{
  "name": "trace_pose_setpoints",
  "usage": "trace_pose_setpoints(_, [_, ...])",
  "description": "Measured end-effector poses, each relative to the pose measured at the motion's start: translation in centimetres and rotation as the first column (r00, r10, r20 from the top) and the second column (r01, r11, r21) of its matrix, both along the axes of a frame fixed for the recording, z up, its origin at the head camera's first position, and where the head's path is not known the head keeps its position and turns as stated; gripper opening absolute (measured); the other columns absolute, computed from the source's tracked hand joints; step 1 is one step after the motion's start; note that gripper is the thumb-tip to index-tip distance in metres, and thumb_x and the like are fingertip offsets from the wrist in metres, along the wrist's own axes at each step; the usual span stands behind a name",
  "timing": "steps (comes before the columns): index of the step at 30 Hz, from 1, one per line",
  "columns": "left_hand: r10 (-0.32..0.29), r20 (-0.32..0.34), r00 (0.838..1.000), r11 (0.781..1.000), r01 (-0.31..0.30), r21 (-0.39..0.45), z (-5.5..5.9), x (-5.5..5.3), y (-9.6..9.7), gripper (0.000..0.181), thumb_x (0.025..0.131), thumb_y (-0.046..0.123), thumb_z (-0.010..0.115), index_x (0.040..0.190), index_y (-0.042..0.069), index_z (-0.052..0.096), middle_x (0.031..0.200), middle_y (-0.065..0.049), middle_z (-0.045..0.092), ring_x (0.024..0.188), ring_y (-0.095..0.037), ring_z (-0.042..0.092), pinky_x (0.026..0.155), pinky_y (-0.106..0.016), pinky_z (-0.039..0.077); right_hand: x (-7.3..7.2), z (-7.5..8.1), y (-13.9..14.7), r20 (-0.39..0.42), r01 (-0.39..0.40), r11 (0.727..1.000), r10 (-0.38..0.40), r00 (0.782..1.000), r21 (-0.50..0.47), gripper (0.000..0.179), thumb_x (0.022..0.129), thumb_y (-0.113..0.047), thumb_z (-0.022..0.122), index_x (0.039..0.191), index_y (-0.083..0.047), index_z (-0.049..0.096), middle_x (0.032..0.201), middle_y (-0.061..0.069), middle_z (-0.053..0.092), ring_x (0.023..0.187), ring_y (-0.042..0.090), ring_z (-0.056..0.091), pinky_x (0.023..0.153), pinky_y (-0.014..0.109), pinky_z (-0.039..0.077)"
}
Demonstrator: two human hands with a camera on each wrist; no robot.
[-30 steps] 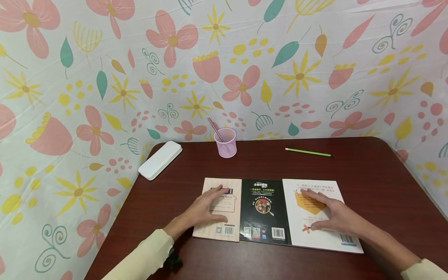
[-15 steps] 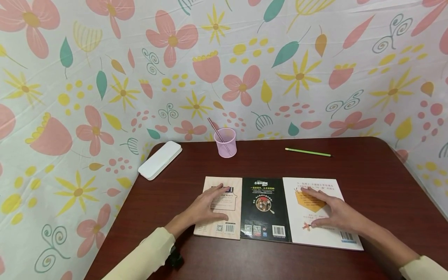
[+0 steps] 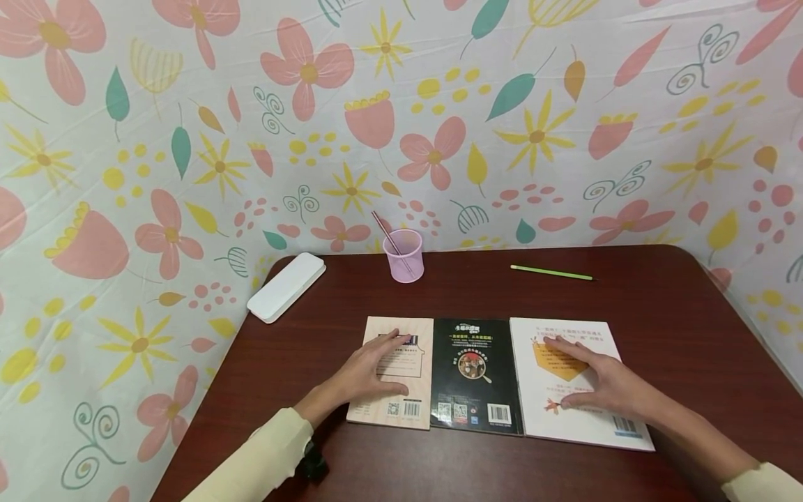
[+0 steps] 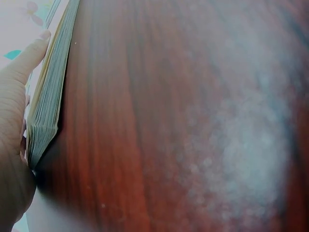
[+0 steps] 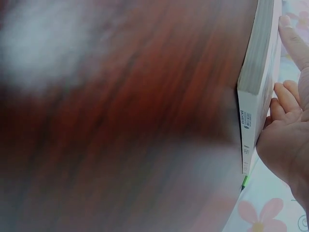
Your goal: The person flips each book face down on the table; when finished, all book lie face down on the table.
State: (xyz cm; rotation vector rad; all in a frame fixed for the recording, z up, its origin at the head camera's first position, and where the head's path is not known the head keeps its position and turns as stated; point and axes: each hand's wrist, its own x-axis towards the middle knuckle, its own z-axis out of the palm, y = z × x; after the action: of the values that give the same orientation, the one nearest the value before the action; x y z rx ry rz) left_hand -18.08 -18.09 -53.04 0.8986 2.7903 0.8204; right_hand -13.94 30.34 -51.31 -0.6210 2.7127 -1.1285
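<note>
Three books lie face down side by side in the head view: a cream book [image 3: 409,364], a black book [image 3: 473,383] and a larger white book [image 3: 551,380]. My left hand [image 3: 360,375] rests on the cream book, fingers spread and thumb stretched along its lower part. On the white book rests my right hand [image 3: 611,387], its fingers likewise spread. The left wrist view has the cream book's page edges [image 4: 48,101] beside the hand [image 4: 12,125]. In the right wrist view, the white book's spine [image 5: 248,128] shows next to the right hand [image 5: 289,140].
Behind the books stand a lilac pen cup [image 3: 404,268] with a striped pencil and, to its right, a green pencil [image 3: 552,272]. A white case [image 3: 287,287] lies at the table's left edge. A flowered cloth [image 3: 401,139] hangs behind the table.
The books first slid slightly away from me. Then the white book moved a little right under my right hand, leaving a thin gap beside the black book.
</note>
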Motion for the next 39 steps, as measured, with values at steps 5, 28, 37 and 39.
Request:
trace_pose_setpoints(5, [-0.003,-0.01,1.0,1.0,0.003,0.001,0.0,-0.1,-0.2,0.1,0.08,0.059,0.089,0.164,0.031,0.043,0.171,-0.009,0.035,0.155,-0.035,0.036,0.117,-0.064,0.037,0.2,0.0,0.4,-0.019,0.001,1.0,-0.001,1.0,0.007,0.105,0.071,-0.037,0.099,0.16,-0.017,0.049,0.164,0.026,0.041,0.145,0.055,0.035,0.113,0.073,0.032])
trace_pose_setpoints(28, [-0.005,0.008,1.0,1.0,0.005,0.024,0.3,0.1,-1.5,0.101,0.079,0.056,0.091,0.164,0.027,0.043,0.17,-0.011,0.036,0.154,-0.036,0.037,0.116,-0.065,0.038,0.4,0.0,1.4,-0.009,0.001,1.0,-0.001,1.0,-0.024,0.103,0.071,-0.035,0.099,0.158,-0.013,0.051,0.162,0.03,0.04,0.145,0.061,0.031,0.105,0.084,0.027])
trace_pose_setpoints(37, [-0.006,0.001,1.0,1.0,0.006,0.029,0.3,0.1,-1.6,0.101,0.079,0.056,0.091,0.164,0.027,0.044,0.17,-0.012,0.037,0.154,-0.037,0.037,0.116,-0.066,0.037,0.6,-0.3,1.5,-0.079,-0.006,1.0,0.006,0.997,-0.002,0.104,0.069,-0.041,0.098,0.159,-0.018,0.051,0.162,0.024,0.044,0.143,0.055,0.036,0.112,0.008,0.011])
trace_pose_setpoints(39, [-0.002,0.008,1.0,1.0,0.001,0.031,0.3,0.1,-1.7,0.101,0.079,0.056,0.091,0.164,0.028,0.044,0.17,-0.011,0.036,0.154,-0.037,0.036,0.116,-0.067,0.037,0.6,-0.3,1.5,-0.093,-0.011,1.0,0.011,0.996,0.001,0.104,0.069,-0.042,0.098,0.159,-0.018,0.05,0.161,0.024,0.045,0.143,0.054,0.037,0.103,0.0,0.007])
